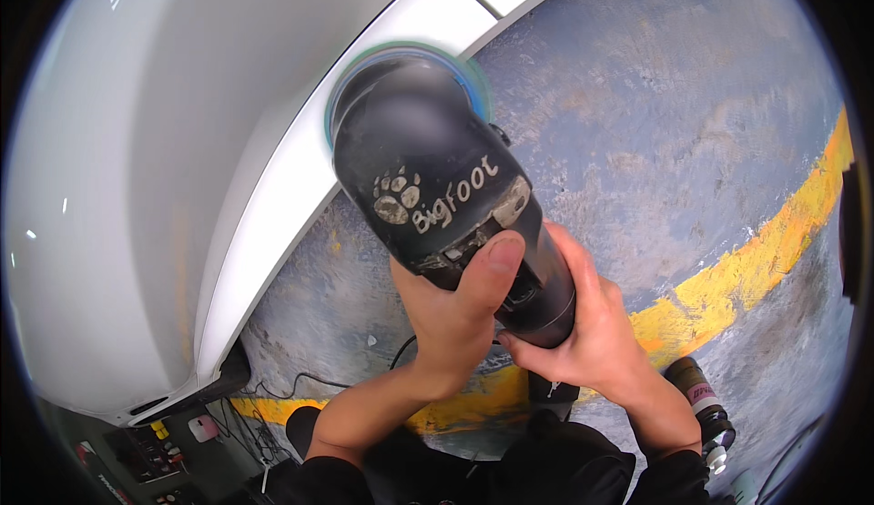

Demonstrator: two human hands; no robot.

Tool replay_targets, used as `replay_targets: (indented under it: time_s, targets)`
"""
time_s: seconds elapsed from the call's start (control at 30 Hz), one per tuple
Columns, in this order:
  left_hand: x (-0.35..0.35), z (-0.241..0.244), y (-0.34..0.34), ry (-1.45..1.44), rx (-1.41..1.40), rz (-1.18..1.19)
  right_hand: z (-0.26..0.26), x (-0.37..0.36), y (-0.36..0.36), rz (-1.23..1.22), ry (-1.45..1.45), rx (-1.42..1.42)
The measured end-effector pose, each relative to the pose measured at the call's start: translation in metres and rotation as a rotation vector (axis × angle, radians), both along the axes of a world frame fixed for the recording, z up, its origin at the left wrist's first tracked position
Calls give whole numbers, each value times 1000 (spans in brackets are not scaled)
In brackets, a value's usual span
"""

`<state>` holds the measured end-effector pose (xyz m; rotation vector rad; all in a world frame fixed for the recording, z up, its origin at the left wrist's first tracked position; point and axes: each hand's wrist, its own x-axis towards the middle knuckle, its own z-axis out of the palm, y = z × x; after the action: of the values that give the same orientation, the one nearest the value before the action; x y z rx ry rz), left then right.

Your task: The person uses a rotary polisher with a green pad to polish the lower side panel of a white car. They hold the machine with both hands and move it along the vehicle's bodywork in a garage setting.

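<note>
A black Bigfoot polisher [437, 157] is held in both hands, its head up and to the left. My left hand [457, 307] grips the body just behind the head, the thumb on top near the switch. My right hand [580, 327] wraps the rear of the body from the right. The blue and green rim of the pad [481, 89] shows around the head, over the white lower sill of a car [273, 211]; the pad's face is hidden, so contact cannot be told. The car's pale side panel [184, 130] fills the left.
A dark bottle [703, 396] lies or stands on the floor at the lower right. A black cable [314, 377] runs towards tangled cords at the lower left, near a tray of small items [147, 450]. Yellow lines [724, 286] cross the worn grey floor.
</note>
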<state>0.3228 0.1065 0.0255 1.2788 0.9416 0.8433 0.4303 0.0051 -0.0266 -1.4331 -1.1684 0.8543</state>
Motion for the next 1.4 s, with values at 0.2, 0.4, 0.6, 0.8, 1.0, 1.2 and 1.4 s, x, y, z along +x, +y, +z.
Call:
replay_targets:
  time_s: [0.2,0.4,0.6,0.8,1.0,1.2,1.4]
  targets:
    - [29,10,12,-166,-111,-29,3,9,4,-98,-47,29]
    - [40,6,18,-182,-36,-51,3,8,5,-130,-58,9]
    - [23,4,13,-160,-36,21,3,0,2,-89,-61,-4]
    - [-12,5,-1,-166,-99,104,12,-16,4,15,-125,29]
    - [-42,-6,-11,-145,-23,161,15,-27,4,134,-138,-32]
    - [-35,-4,-7,-163,-37,119,11,-24,4,95,-116,6]
    - [-5,9,-1,-174,-40,78,17,-9,1,5,-139,11]
